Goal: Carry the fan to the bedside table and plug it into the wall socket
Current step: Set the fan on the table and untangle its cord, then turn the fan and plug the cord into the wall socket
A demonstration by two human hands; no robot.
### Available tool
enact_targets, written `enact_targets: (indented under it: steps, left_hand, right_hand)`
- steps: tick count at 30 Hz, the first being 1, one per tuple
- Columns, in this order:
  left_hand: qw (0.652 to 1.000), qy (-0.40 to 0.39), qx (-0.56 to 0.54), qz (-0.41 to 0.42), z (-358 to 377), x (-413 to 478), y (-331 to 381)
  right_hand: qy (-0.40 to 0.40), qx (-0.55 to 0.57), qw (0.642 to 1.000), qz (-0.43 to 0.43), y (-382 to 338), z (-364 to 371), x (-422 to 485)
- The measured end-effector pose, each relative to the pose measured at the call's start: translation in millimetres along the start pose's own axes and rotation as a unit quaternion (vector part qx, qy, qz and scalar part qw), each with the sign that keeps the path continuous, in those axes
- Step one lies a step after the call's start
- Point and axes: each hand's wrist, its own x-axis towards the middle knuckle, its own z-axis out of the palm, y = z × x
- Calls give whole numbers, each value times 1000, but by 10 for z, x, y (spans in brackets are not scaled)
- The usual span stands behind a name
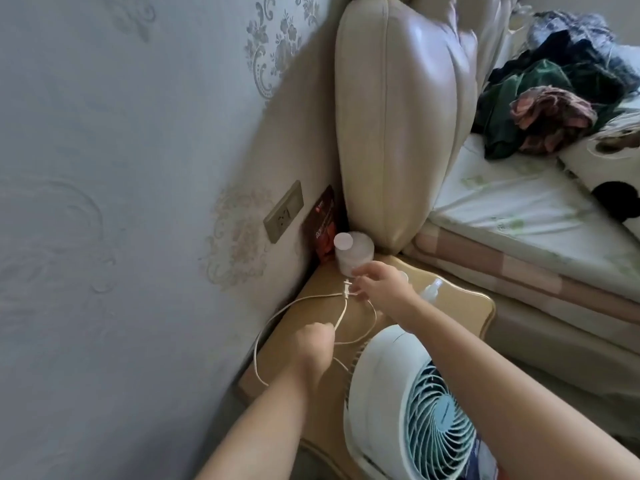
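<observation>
Right hand is pinching the plug, left hand is gripping the cord | wall socket is lying up-left of the plug, nearer the right hand.

We record that the white desk fan with the pale blue grille is cut off by the lower edge, its base unseen. The plug end of the thin white power cord lies concealed within the right hand, and the left hand covers part of the cord. The print on the dark red packet behind the translucent white plastic jar is too small to read.
</observation>
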Motion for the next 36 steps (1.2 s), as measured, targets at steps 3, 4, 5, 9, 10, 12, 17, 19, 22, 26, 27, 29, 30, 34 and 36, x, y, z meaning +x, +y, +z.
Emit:
enact_targets:
  steps: [3, 4, 5, 9, 10, 12, 17, 19, 22, 26, 27, 29, 30, 34, 36]
  left_hand:
    - [998, -8, 60, 22, 213, 97, 37]
    - [996, -8, 78, 34, 287, 137, 37]
    - [994, -10, 95, 49, 356, 165, 26]
    - [990, -66, 111, 64, 666, 221, -31]
    - [991, -86, 91, 51, 750, 226, -43]
    - [991, -131, 24, 11, 885, 215, -41]
    - [965, -113, -220, -92, 815, 183, 38]
    - [936, -74, -320, -129, 638, 189, 46]
    - [857, -35, -489, -155, 301, 112, 67]
    - [803, -63, -586, -84, -228, -281, 165]
    - [801, -94, -588, -64, -364, -438, 199]
    - [821, -134, -555, -20, -561, -720, 281]
    - [846, -144, -513, 5, -619, -833, 331]
    - [918, -148, -367, 28, -758, -1077, 577]
    - [932, -149, -330, 6, -775, -1070, 687]
  right_hand:
    - [-2, 11, 1000, -2, 80, 29, 77]
    - [-2, 12, 1000, -2, 108, 29, 101]
    - [-3, 16, 1000, -3, 129, 27, 118]
    - [-10, 26, 1000, -2, 199, -8, 201]
    - [-8, 29, 1000, -1, 209, -17, 220]
    - [-12, 23, 1000, -3, 222, -17, 243]
    - [-21, 6, 1000, -14, 210, 16, 235]
    - [-21, 2, 1000, -22, 169, 10, 219]
    - [-23, -6, 999, -39, 85, -24, 145]
    - [-7, -6, 1000, -25, 101, -154, -66]
    - [0, -7, 1000, -15, 148, -205, -140]
    - [7, -25, 1000, 1, 267, -324, -306]
    - [7, -41, 999, 8, 333, -381, -393]
    - [25, -90, 995, 17, 593, -526, -779]
    - [49, -101, 994, 14, 731, -549, -948]
